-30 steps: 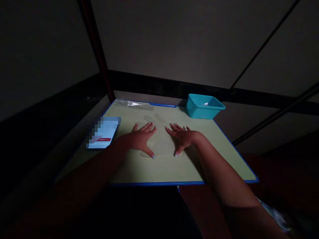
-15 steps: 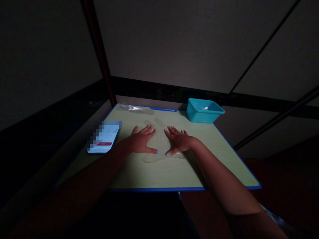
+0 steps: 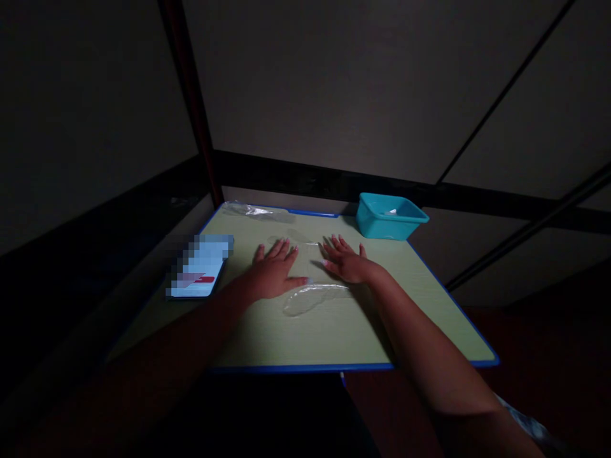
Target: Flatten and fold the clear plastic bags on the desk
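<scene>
A thin clear plastic piece (image 3: 310,300) lies on the pale tabletop (image 3: 296,340) in the middle, its outline hard to make out. My left hand (image 3: 275,273) rests on its left part, fingers spread and thumb pointing right. On its right part is my right hand (image 3: 347,262), also with fingers apart and palm down. Neither hand grips anything. The near end of the plastic is creased and shiny just below both hands.
A phone (image 3: 205,267) with a lit screen lies at the left. Another clear plastic piece (image 3: 258,212) is at the back left edge. At the back right corner stands a turquoise basket (image 3: 389,226) with something shiny inside. A wall rises behind the table.
My right thumb has drawn up nearer its fingers. The plastic's near end has shifted a little right and shows brighter creases; its far end has changed shape.
</scene>
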`<state>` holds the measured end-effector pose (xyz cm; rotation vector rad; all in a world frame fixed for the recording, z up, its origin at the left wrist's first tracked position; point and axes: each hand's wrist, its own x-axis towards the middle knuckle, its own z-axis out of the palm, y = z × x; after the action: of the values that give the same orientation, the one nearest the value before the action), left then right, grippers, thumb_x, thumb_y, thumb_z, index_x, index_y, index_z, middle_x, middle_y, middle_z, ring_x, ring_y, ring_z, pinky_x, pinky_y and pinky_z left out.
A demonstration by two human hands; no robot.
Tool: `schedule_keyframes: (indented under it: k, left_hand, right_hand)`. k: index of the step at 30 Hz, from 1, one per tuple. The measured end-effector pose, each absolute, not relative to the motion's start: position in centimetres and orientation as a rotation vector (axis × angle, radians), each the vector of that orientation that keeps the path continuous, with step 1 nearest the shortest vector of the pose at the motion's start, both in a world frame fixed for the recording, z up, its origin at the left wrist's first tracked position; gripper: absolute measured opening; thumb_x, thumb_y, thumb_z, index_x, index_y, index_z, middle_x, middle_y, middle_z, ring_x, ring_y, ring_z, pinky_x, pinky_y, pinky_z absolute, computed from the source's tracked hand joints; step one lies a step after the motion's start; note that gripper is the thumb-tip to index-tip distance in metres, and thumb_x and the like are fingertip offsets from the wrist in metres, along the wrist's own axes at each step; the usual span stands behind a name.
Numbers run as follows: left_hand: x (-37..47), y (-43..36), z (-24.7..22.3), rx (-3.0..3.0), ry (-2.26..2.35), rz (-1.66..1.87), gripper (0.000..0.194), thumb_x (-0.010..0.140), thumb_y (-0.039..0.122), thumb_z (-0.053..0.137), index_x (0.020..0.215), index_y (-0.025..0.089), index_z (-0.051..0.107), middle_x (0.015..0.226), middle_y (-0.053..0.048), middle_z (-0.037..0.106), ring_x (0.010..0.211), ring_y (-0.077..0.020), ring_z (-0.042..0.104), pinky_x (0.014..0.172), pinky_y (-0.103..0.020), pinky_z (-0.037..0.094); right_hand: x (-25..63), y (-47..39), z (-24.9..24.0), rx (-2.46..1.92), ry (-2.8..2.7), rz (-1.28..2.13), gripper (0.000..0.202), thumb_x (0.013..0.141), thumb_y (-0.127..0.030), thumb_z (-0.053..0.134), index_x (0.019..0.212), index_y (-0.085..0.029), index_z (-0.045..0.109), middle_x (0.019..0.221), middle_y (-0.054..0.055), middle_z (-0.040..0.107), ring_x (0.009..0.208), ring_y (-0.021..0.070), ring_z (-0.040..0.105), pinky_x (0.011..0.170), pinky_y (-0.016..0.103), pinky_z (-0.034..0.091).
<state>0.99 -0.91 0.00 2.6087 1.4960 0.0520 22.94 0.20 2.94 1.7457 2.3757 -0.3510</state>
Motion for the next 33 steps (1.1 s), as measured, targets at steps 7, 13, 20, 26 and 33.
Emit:
schedule_keyframes:
  k: [7,13,20,26,33]
  left_hand:
    - [0.6,-0.3,-0.9,2.701,1.299,0.043,0.099,0.071,0.076,0.042,0.145,0.016,0.015,0.151,-0.013,0.005,0.14,-0.0279,0.005,0.107,-0.057,0.002]
    - [0.6,-0.2,-1.1,2.649,1.32,-0.041,0.11,0.065,0.079,0.044,0.146,0.015,0.007,0.151,-0.014,0.001,0.139,-0.0331,0.0,0.105,-0.06,0.003]
    - [0.6,0.0,-1.2,2.656,1.313,-0.079,0.122,0.056,0.082,0.05,0.146,0.013,0.005,0.15,-0.017,-0.001,0.138,-0.0356,0.0,0.103,-0.063,0.0]
    - [0.3,0.2,-1.2,2.662,1.261,-0.102,0.128,0.05,0.081,0.055,0.146,0.015,0.002,0.15,-0.018,-0.006,0.138,-0.0356,-0.003,0.102,-0.064,-0.001]
    - [0.2,0.4,-1.1,2.677,1.238,-0.171,0.134,0.044,0.082,0.059,0.146,0.014,0.002,0.148,-0.021,-0.009,0.138,-0.0374,-0.006,0.101,-0.065,-0.001]
  right_hand:
    - [21.2,-0.8,2.1,1.578,2.435,-0.38,0.089,0.08,-0.072,0.028,0.146,-0.022,-0.005,0.152,0.007,-0.011,0.138,0.0273,-0.012,0.102,0.063,-0.003]
    - [22.4,-0.1,2.3,1.566,2.369,-0.464,0.105,0.07,-0.076,0.043,0.146,-0.023,-0.006,0.151,0.009,-0.014,0.137,0.0306,-0.015,0.101,0.066,0.001]
    - [24.6,0.9,3.3,1.544,2.241,-0.511,0.124,0.055,-0.07,0.066,0.145,-0.026,-0.008,0.15,0.01,-0.02,0.135,0.0338,-0.017,0.1,0.068,0.001]
    - [25.3,0.8,4.1,1.529,2.146,-0.478,0.13,0.051,-0.063,0.073,0.144,-0.028,-0.01,0.15,0.011,-0.019,0.135,0.037,-0.016,0.099,0.069,0.003]
    - [25.7,0.7,4.5,1.529,2.119,-0.463,0.13,0.05,-0.059,0.076,0.144,-0.028,-0.008,0.151,0.011,-0.017,0.135,0.0365,-0.014,0.1,0.068,0.006]
